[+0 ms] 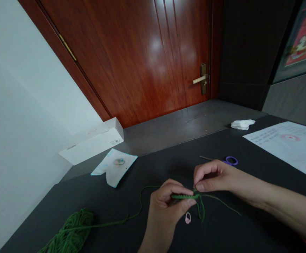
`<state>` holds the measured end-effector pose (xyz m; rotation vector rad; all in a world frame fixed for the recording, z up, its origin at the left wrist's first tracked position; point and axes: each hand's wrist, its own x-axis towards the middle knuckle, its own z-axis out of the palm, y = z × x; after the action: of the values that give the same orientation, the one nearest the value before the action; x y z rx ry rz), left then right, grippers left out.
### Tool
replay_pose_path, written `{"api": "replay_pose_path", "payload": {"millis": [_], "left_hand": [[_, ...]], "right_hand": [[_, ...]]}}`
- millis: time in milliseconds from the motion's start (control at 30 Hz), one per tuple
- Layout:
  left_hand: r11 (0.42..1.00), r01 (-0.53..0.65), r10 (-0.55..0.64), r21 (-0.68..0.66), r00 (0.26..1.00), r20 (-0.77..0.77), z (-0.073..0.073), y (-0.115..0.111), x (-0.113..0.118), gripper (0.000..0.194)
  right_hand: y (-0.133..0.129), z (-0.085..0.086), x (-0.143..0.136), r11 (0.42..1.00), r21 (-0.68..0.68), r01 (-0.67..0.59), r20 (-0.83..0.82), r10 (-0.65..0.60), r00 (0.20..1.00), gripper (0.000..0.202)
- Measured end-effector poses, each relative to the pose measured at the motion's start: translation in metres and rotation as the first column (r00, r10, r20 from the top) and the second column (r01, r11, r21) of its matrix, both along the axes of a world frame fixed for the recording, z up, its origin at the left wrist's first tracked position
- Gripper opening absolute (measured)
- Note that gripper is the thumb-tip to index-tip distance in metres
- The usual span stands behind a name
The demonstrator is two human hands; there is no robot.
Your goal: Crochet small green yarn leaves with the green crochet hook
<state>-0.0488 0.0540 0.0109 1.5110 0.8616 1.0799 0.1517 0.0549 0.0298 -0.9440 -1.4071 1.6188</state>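
Observation:
My left hand [170, 202] pinches a narrow strip of green knitted or crocheted yarn [184, 196] between thumb and fingers, low in the middle of the view. At the strip's right end, my right hand [211, 175] has its thumb and fingertips closed on something too small to make out. Loose green strands hang below the strip and trail right. A green yarn ball [74, 230] lies at the lower left, its strand running to my left hand. Just below the strip, a pink stitch marker [188, 218] rests on the black table.
Scissors with purple handles [231, 161] lie behind my right hand, partly hidden. A printed paper [287, 140] and crumpled tissue [242, 124] are at the right. A white packet [114, 167] and long white box [92, 146] sit at the left.

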Motion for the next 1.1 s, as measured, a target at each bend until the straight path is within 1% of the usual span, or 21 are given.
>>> {"api": "replay_pose_path", "payload": {"millis": [100, 167, 300, 367, 433, 500, 567, 667, 733, 833, 867, 900, 933, 967, 1000, 1033, 1067, 1100], "left_hand": [[0.999, 0.033, -0.032, -0.003, 0.999, 0.042, 0.001, -0.001, 0.001, 0.018], [0.999, 0.044, -0.044, 0.0, 0.997, 0.07, 0.001, -0.001, 0.002, 0.018], [0.999, -0.014, 0.011, 0.03, 0.993, 0.117, -0.002, 0.0, 0.004, 0.019], [0.999, -0.045, 0.044, 0.011, 0.991, 0.124, -0.004, 0.001, 0.005, 0.017], [0.995, -0.091, 0.095, -0.038, 0.988, 0.122, -0.006, 0.002, 0.005, 0.013], [0.98, -0.174, 0.185, -0.096, 0.975, 0.123, -0.008, 0.002, 0.004, 0.01], [0.955, -0.256, 0.275, -0.152, 0.954, 0.119, -0.009, 0.003, 0.002, 0.008], [0.917, -0.341, 0.368, -0.209, 0.924, 0.107, -0.008, 0.004, 0.0, 0.007], [0.899, -0.372, 0.402, -0.229, 0.91, 0.099, -0.007, 0.003, 0.0, 0.007], [0.888, -0.393, 0.423, -0.239, 0.902, 0.089, -0.006, 0.002, 0.002, 0.007], [0.887, -0.396, 0.425, -0.239, 0.901, 0.084, -0.007, 0.002, 0.003, 0.007], [0.886, -0.397, 0.425, -0.239, 0.902, 0.075, -0.007, 0.001, 0.004, 0.007], [0.887, -0.396, 0.421, -0.238, 0.905, 0.064, -0.008, 0.0, 0.005, 0.008], [0.889, -0.392, 0.415, -0.238, 0.909, 0.051, -0.008, 0.0, 0.006, 0.008], [0.891, -0.388, 0.407, -0.237, 0.913, 0.036, -0.009, -0.001, 0.007, 0.008], [0.893, -0.383, 0.399, -0.236, 0.917, 0.02, -0.009, -0.002, 0.007, 0.008], [0.895, -0.378, 0.39, -0.236, 0.921, 0.005, -0.009, -0.003, 0.008, 0.008], [0.897, -0.374, 0.383, -0.236, 0.924, -0.01, -0.008, -0.004, 0.009, 0.008]], "right_hand": [[0.001, -0.001, -0.002, 0.997, -0.081, -0.004, -0.055, 0.0, 0.999, 0.009], [0.0, -0.007, -0.006, 0.989, -0.144, -0.021, -0.087, 0.009, 0.996, 0.009], [-0.005, -0.024, -0.019, 0.961, -0.271, -0.046, -0.15, 0.005, 0.989, 0.006], [-0.008, -0.031, -0.026, 0.954, -0.298, -0.033, -0.186, -0.024, 0.982, 0.006], [-0.01, -0.036, -0.032, 0.957, -0.292, -0.007, -0.22, -0.06, 0.974, 0.011], [-0.012, -0.038, -0.036, 0.964, -0.266, 0.019, -0.235, -0.084, 0.968, 0.017], [-0.012, -0.04, -0.04, 0.972, -0.23, 0.043, -0.214, -0.094, 0.972, 0.026], [-0.012, -0.042, -0.043, 0.988, -0.128, 0.091, -0.111, -0.105, 0.988, 0.036], [-0.013, -0.042, -0.042, 0.99, -0.008, 0.138, -0.013, -0.139, 0.99, 0.031], [-0.019, -0.039, -0.039, 0.965, 0.19, 0.182, 0.102, -0.204, 0.974, 0.017], [-0.022, -0.038, -0.037, 0.941, 0.291, 0.175, 0.155, -0.227, 0.962, 0.015], [-0.025, -0.037, -0.036, 0.898, 0.415, 0.146, 0.226, -0.257, 0.94, 0.015], [-0.028, -0.036, -0.035, 0.829, 0.55, 0.097, 0.302, -0.306, 0.903, 0.017], [-0.03, -0.035, -0.034, 0.735, 0.678, 0.027, 0.37, -0.372, 0.851, 0.019], [-0.031, -0.034, -0.034, 0.625, 0.778, -0.056, 0.416, -0.447, 0.792, 0.021], [-0.032, -0.032, -0.032, 0.525, 0.841, -0.131, 0.436, -0.513, 0.74, 0.022], [-0.032, -0.031, -0.031, 0.452, 0.874, -0.177, 0.432, -0.557, 0.709, 0.022], [-0.032, -0.029, -0.029, 0.399, 0.894, -0.204, 0.42, -0.583, 0.696, 0.022]]}}
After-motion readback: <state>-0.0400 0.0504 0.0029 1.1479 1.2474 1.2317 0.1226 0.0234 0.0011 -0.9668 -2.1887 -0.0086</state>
